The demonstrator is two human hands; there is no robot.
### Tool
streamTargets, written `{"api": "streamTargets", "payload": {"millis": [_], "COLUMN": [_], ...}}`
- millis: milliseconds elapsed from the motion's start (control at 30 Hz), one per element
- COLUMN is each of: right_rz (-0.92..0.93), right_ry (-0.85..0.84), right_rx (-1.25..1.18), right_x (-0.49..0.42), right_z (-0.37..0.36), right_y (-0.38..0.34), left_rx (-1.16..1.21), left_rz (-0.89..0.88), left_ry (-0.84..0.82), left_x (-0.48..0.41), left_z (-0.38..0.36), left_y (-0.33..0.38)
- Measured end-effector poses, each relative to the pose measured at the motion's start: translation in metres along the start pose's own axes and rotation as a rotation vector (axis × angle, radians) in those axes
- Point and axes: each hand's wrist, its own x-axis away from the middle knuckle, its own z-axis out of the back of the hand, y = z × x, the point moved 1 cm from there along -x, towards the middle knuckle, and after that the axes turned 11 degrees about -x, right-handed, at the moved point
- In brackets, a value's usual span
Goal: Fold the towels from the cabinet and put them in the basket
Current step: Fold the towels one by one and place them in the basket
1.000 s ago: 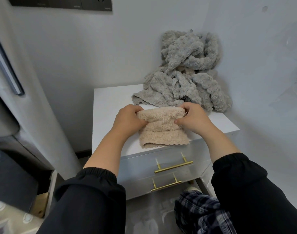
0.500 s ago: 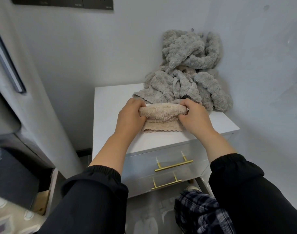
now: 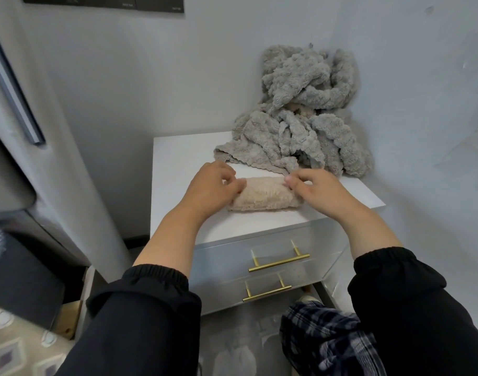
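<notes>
Two hands on one beige towel [image 3: 265, 195], folded into a short thick bundle. It lies flat on the white cabinet [image 3: 178, 169] top, near the front edge, long side running left to right. Left hand [image 3: 212, 187] at the bundle's left end, fingers [image 3: 236, 187] curled in and gripping that end. Right hand [image 3: 318, 192] covers the right end, fingers [image 3: 290, 180] curled down onto the cloth and holding it; frame is a bit blurred there, so the exact pinch is unclear. Both forearms bare, black sleeves [image 3: 140, 308] pushed up.

Grey towels [image 3: 300, 131] in a loose unfolded heap at the back right of the cabinet top, piled up against the wall corner. The heap's front edge lies just behind the beige towel, close to the right hand; can't tell if they touch.

Cabinet front has two drawers, each with a brass bar handle: upper handle [image 3: 279, 263], lower handle [image 3: 266, 293]. Plaid trousers [image 3: 327, 340] at bottom right. Dark socket panel [image 3: 104, 2] on the wall, top left.
</notes>
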Motion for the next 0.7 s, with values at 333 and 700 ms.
{"api": "streamTargets", "payload": {"millis": [333,700], "right_rz": [-0.149,-0.365], "right_ry": [-0.123,0.087], "right_rx": [-0.101,-1.083], "right_x": [-0.002,-0.009], "right_z": [-0.006,-0.009], "right_y": [0.012,0.017], "left_rx": [-0.021,0.473], "left_rz": [0.063,0.246], "left_ry": [-0.234,-0.131], "left_x": [0.004,0.001], "left_z": [-0.004,-0.021], "left_y": [-0.002,0.013]}}
